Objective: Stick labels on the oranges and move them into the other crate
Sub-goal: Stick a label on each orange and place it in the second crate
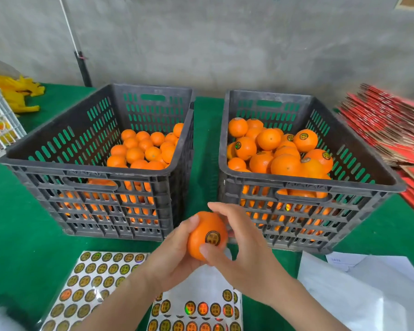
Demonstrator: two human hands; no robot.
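orange (207,235): lower middle of the frame, held in front of left crate (81,169) and right crate (296,180)
label (212,238): round, dark with gold characters, on its near face, way too blurry to read
left hand (175,256): cups the orange, thumb on top
right hand (239,249): thumb pressing under the label, fingers curled round the back
sticker sheets (91,280): bottom edge, cut off, half hidden by arms

Label sheets (91,283) run off the bottom edge (print illegible).

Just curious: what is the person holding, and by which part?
An orange: the left hand cups its left side, the right hand pinches its right side.
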